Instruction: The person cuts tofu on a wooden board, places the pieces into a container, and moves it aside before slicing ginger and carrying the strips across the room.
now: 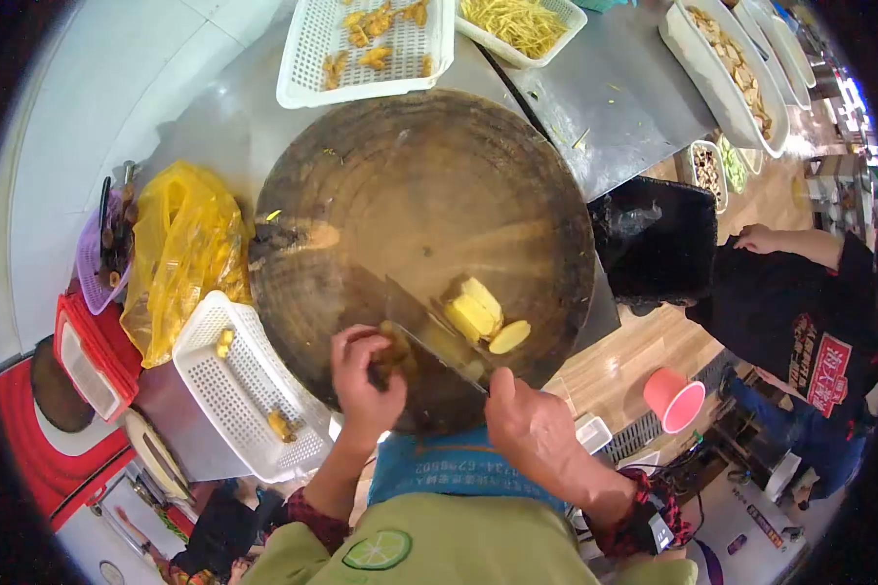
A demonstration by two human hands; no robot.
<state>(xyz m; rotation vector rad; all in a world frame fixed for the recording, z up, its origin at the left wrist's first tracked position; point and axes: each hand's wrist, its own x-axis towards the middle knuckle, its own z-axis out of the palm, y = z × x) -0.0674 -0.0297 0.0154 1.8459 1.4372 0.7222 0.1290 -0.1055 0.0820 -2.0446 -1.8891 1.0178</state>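
My right hand (535, 426) is closed round the handle of a cleaver (441, 349), whose blade slants up and left across the round wooden chopping block (429, 185). To the blade's left, my left hand (366, 382) has its fingers curled round a brownish piece of ginger (394, 353), partly hidden by the fingers and shadow. On the blade's right side lie pale yellow cut ginger pieces (474, 310) in a leaning stack. Beside them, a single oval ginger slice (509, 337) rests flat on the wood.
A white perforated basket (234, 390) with a few ginger bits stands at left, near a yellow plastic bag (190, 258). Another white basket (361, 93) holds ginger at the back, beside a basket of yellow shreds (517, 24). A person in black (800, 312) is at right.
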